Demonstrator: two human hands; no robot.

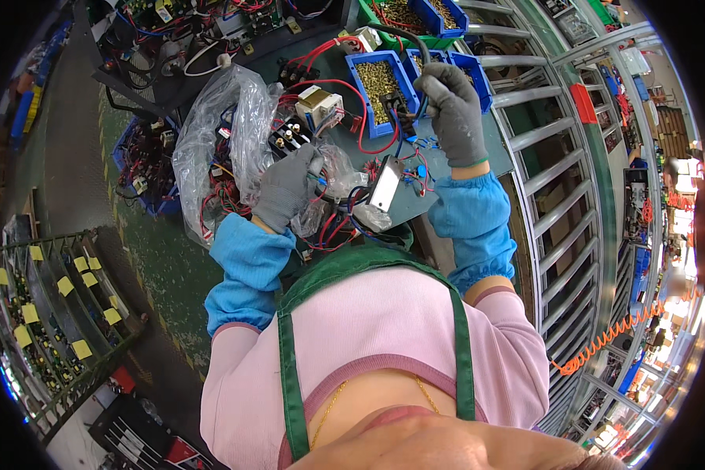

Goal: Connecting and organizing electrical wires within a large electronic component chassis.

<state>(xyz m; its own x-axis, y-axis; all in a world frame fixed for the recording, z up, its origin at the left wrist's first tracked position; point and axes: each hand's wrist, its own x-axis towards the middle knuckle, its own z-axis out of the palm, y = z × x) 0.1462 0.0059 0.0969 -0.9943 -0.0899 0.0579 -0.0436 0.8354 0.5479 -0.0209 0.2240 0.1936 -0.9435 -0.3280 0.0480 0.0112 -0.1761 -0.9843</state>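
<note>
Grip state, right: the right grip (456, 113), grey-gloved, is clamped on a black cable (423, 48). It is raised over the right part of the tabletop (493, 149), near the far right corner. The cable curves from the far edge into the fingers. A dark part with red and blue wires (406, 117) is seen just beside this grip, in front of a blue bin (381, 130) of small brass pieces; whether it joins the cable cannot be determined.

Grip state, left: the left grip (286, 189), also grey-gloved, has its fingers curled towards a black terminal block (290, 135) with bright metal posts, left of the tabletop's middle. Whether the fingers are closed on anything cannot be told; the fingertips are partly hidden.

Surroundings: a transformer (319, 106) with a pale casing lies just beyond the terminal block. A large clear plastic bag (251, 98) lies along the left edge. A white-faced flat box (385, 185) is tilted among loose wires towards the near edge. A roller conveyor (552, 174) runs alongside the right edge. An open dark chassis (158, 94) with wiring stands at the far left corner.
</note>
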